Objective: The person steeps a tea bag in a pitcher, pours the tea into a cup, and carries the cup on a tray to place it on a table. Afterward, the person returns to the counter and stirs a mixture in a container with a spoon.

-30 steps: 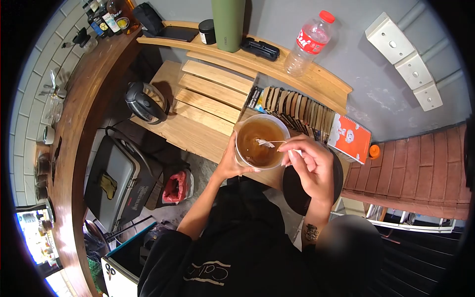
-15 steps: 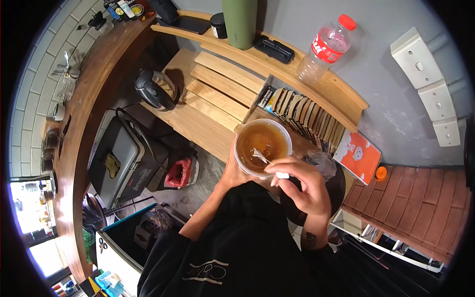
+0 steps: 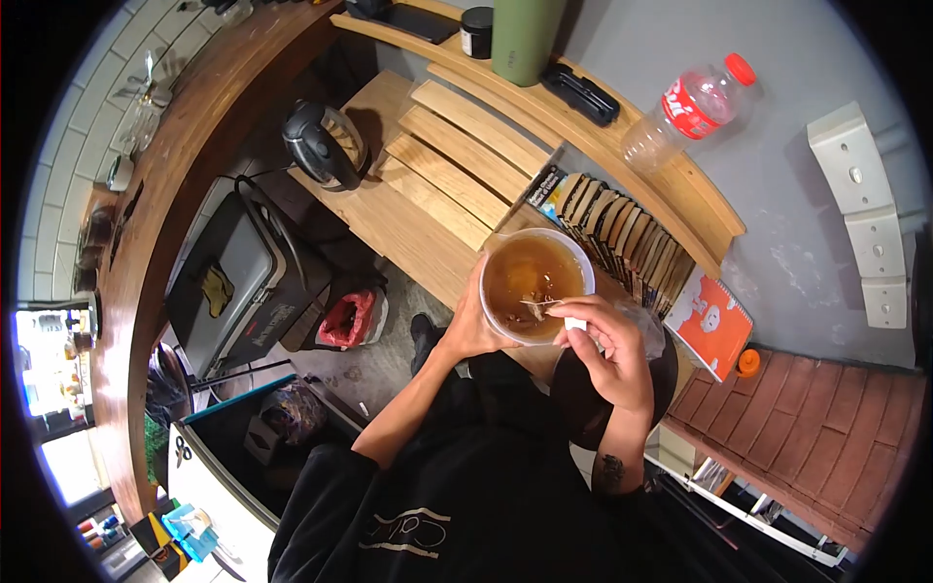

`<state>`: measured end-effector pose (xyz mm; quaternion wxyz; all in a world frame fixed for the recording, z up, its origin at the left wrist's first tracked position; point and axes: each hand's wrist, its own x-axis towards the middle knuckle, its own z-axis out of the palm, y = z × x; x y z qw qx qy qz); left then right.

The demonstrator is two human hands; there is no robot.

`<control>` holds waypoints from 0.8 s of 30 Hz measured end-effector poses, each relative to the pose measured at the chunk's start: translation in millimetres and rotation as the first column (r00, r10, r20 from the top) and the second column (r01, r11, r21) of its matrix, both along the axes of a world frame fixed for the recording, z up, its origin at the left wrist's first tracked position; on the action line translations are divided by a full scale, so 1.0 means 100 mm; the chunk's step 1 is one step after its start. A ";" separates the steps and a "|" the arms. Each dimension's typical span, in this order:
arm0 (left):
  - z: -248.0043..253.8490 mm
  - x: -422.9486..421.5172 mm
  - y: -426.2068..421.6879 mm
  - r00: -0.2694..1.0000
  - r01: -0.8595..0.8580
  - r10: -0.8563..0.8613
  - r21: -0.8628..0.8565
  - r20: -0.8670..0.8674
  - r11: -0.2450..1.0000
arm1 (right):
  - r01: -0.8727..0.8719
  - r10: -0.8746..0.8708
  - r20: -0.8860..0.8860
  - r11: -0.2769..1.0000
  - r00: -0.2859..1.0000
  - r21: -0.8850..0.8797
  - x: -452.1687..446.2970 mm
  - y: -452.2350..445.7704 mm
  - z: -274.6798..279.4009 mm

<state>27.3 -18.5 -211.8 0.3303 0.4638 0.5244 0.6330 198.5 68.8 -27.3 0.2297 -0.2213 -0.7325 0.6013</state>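
My left hand (image 3: 468, 321) is wrapped round the side of a clear plastic tub (image 3: 589, 270) filled with amber tea (image 3: 530, 270). My right hand (image 3: 612, 355) is above the tub's near right rim, thumb and fingers pinching the string of a tea bag (image 3: 535, 309). The string's white paper tag (image 3: 575, 324) shows between those fingers. The bag hangs at the tea's surface near that rim; how much of it is submerged I cannot tell.
Beyond the tub is a slatted wooden bench (image 3: 452, 155) with a black electric kettle (image 3: 326, 146). A row of books (image 3: 632, 233), a cola bottle (image 3: 685, 112) and an orange notebook (image 3: 709, 325) lie rightward. A lined bin (image 3: 350, 319) and grey cooler (image 3: 238, 282) stand left.
The tub and both hands appear slightly farther right as the view shifts. My right hand has turned a little, and the tea bag now hangs closer to the fingers and the near rim.
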 end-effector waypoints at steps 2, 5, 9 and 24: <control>-0.06 -0.01 -0.05 0.991 -0.041 0.035 -0.049 -0.132 0.998 | -0.017 0.016 -0.030 0.999 0.999 -0.029 0.07 -0.02 0.13; -0.11 0.00 -0.06 0.989 -0.044 0.037 -0.049 -0.144 0.998 | -0.018 0.017 -0.103 1.000 0.995 -0.009 0.07 -0.07 0.33; -0.10 -0.02 -0.04 0.994 -0.009 0.007 -0.023 -0.106 1.000 | -0.012 0.011 -0.104 1.000 0.994 -0.014 0.00 -0.06 0.09; 0.00 0.00 -0.09 0.995 -0.019 0.016 -0.034 -0.103 0.999 | 0.069 -0.073 -0.062 0.995 0.995 -0.070 -0.08 0.01 -0.16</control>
